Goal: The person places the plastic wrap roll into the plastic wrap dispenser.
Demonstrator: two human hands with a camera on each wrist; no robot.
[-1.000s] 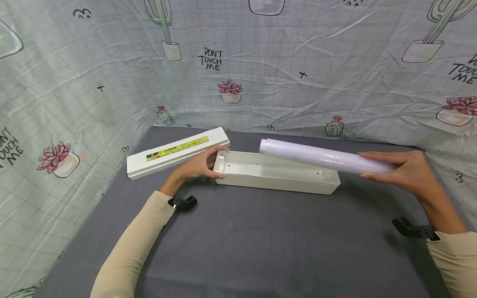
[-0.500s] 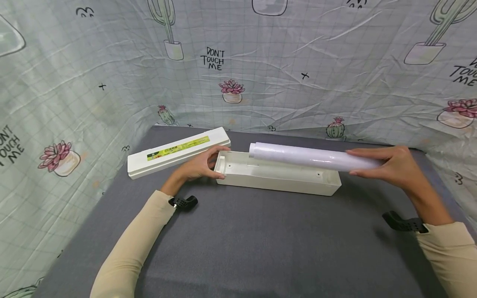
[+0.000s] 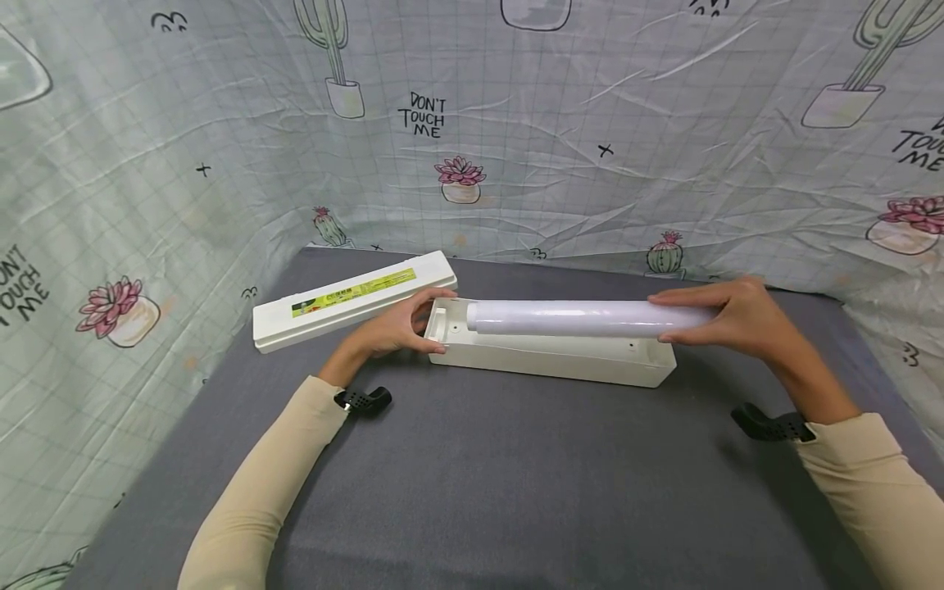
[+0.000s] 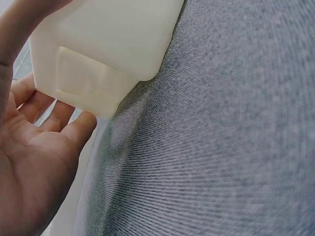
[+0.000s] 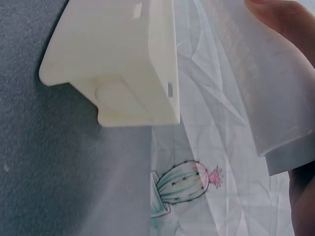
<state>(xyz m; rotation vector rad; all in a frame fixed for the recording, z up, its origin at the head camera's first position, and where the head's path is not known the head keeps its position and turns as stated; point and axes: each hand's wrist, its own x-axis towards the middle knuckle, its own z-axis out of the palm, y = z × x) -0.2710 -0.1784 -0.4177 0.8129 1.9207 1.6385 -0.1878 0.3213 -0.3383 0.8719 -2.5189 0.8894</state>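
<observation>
- A smooth, pale lilac roll [image 3: 560,318] hangs lengthwise above an open white box [image 3: 549,360], pointing from 9 to 3 o'clock; its 3 o'clock end juts past the box.
- The right hand [image 3: 737,315], at 3 o'clock, grips that end between thumb and fingers.
- The left hand [image 3: 398,326] is curled round the box's 9 o'clock end, thumb on the near side.
- The right wrist view alone shows a grey core [image 5: 290,160] sticking out of the roll's held end, and a gap between the roll and the box's nearby end.
- The left wrist view alone shows a recessed panel [image 4: 81,73] in the box's end wall, fingers beside it.
- A second ago the roll slanted, its 9 o'clock tip over the box's middle; now it is nearly level, that tip near the left hand. The left hand and box look unmoved.
- A white lid [image 3: 354,299] with a yellow-green label lies at the box's 9 o'clock, on dark grey cloth [image 3: 516,475]; a plant-print curtain [image 3: 538,98] hangs at 12.
- Both wrist views crop their hands. Whether the roll's far tip touches the box is hard to judge; it seems to sit just above it.
</observation>
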